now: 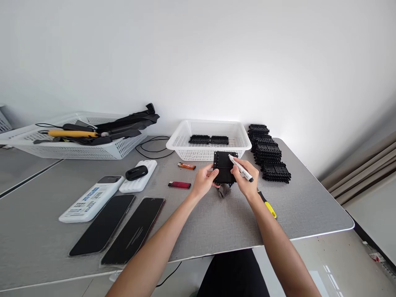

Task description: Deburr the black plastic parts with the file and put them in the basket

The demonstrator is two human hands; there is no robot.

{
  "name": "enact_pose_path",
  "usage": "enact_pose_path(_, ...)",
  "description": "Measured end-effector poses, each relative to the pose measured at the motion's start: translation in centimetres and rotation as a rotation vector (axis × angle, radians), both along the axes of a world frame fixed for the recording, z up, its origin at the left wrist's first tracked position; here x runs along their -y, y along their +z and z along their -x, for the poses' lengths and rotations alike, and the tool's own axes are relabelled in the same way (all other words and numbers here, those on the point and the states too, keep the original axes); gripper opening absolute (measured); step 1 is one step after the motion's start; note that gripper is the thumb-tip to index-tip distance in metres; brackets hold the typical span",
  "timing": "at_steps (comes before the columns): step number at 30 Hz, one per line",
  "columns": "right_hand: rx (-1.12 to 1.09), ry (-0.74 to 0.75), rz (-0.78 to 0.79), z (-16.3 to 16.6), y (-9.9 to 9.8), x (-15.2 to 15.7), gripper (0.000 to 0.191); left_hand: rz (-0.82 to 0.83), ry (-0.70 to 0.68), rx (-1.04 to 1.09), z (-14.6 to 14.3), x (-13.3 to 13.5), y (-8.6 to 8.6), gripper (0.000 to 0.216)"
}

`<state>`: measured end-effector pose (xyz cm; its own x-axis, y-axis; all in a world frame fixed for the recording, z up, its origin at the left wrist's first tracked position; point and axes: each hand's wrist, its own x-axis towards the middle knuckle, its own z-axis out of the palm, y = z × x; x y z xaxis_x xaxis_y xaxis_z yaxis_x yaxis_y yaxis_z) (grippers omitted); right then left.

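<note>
My left hand (pixel 204 180) grips the left edge of a black plastic panel (pixel 223 167) with toothed edges, thumb on its face. The panel is held up over the table, tilted toward me. In my right hand (pixel 247 179) is a white marker pen (pixel 241 168) with a black end, its tip at the upper right of the panel's face. A crumpled dark cloth (pixel 224 191) lies beneath the panel. Partly behind my right wrist lies a tool with a yellow and black handle (pixel 268 205); its front part is hidden.
A white basket (pixel 208 153) holding black panels stands behind my hands, with stacked black panels (pixel 267 150) to its right. Leftward lie two lighters (pixel 179 185), two phones (pixel 134 231), white power banks (pixel 91 200) and a basket of tools (pixel 114 150). The table's front edge (pixel 216 252) is near me.
</note>
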<state>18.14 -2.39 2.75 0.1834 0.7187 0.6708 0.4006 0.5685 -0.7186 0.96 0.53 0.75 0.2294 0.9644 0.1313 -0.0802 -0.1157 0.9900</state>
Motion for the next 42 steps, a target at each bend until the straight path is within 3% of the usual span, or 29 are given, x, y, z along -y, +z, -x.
enact_pose_path(12, -0.003, 0.029, 0.052, -0.3, -0.8, -0.5, 0.033, -0.052, -0.038, -0.04, -0.2, 0.5, 0.3, 0.064)
enact_pose_path(23, -0.01, 0.014, -0.044, -0.3, -0.7, -0.4, 0.035, -0.003, -0.038, -0.021, -0.2, 0.4, 0.3, 0.06)
enact_pose_path(28, 0.071, -0.092, -0.013, -0.6, -1.1, -0.9, 0.032, -0.012, 0.124, 0.011, 0.3, -0.2, -0.4, 0.062)
enact_pose_path(32, 0.128, -0.164, 0.056, -0.7, -1.1, -1.4, 0.06, -0.082, 0.275, -0.017, 0.9, -0.6, -0.5, 0.056)
enact_pose_path(36, 0.167, -0.11, 0.113, -1.0, -1.7, -1.9, 0.032, -0.175, 0.395, -0.049, 1.4, -0.8, -0.5, 0.047)
enact_pose_path(39, 0.266, -0.072, 0.222, -0.9, -3.0, -2.2, 0.035, -0.179, 0.476, -0.064, 1.8, -1.0, -0.8, 0.044)
enact_pose_path(42, 0.363, -0.125, 0.35, -0.2, -4.7, -2.4, 0.041, -0.174, 0.507, -0.052, 2.2, -1.4, -1.0, 0.043)
